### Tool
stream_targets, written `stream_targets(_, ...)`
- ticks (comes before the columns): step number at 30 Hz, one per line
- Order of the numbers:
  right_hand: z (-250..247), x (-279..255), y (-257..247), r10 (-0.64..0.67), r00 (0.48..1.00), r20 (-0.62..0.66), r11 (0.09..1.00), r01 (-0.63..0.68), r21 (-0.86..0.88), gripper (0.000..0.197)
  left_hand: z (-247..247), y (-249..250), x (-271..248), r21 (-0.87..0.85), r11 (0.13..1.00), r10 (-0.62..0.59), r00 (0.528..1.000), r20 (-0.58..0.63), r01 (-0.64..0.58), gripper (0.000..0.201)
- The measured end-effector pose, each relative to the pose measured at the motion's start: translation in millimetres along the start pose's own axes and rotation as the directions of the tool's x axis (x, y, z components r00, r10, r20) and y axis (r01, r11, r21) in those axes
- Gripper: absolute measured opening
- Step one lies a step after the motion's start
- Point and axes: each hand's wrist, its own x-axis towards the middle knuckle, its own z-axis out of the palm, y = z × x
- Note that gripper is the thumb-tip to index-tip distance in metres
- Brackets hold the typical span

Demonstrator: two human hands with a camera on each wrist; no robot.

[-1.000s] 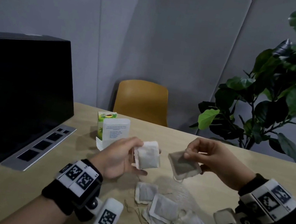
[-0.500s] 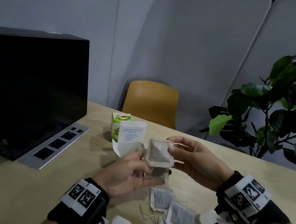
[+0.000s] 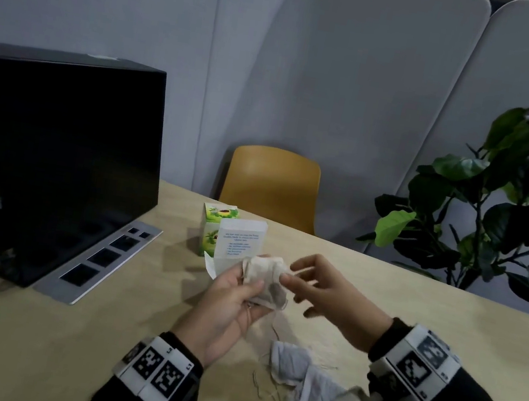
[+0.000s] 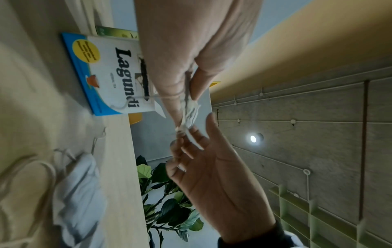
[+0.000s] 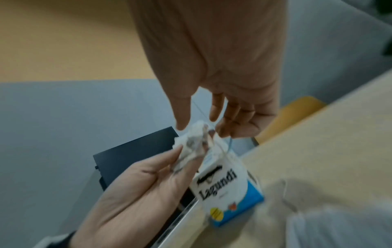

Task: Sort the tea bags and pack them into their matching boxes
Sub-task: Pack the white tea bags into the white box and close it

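From the head view, the left hand (image 3: pixel 233 303) pinched a bunch of pale paper tea bags (image 3: pixel 264 278) above the light wooden table (image 3: pixel 26 336), in front of the white and blue Lagundi box (image 3: pixel 238 244); a green box (image 3: pixel 214 223) stood just behind it. The right hand (image 3: pixel 320 296) touched the bags' edge with loose fingers. More loose grey-white tea bags (image 3: pixel 307 380) lay nearer on the table.

From the left wrist view, thumb and finger squeezed the bags (image 4: pixel 189 110) edge-on, strings trailing.

From the right wrist view, the right hand's fingertips (image 5: pixel 182 125) were spread at the crumpled bags (image 5: pixel 195 142), whether gripping them I cannot tell.
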Motion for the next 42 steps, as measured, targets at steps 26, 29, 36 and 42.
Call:
stream_targets(26,-3.3,28.4,-48.1,-0.304,0.888,0.346,0.681,0.456,-0.573,0.008,-4.5,21.0,-14.2,0.056,0.979,-0.202,0.967,0.155,0.195,0.048)
stream_targets(29,4.3,30.2,-42.3,-0.328,0.906,0.269,0.732,0.423,-0.535,0.012,-1.4,20.0,-14.7,0.178,0.97,-0.183,0.979,0.095,0.164,0.031)
stream_targets(36,13.2,14.4,-11.2,-0.086,0.958,0.274,0.867,-0.063,0.494,0.051,13.5,19.8,-10.1,0.186,0.968,0.185,0.98,-0.075,-0.168,0.03)
stream_targets(42,18.9,29.7,-23.8,-0.235,0.962,0.135,0.824,0.123,0.553,0.013,7.8,36.3,-8.4,0.484,0.8,0.466,0.875,-0.133,-0.353,0.025)
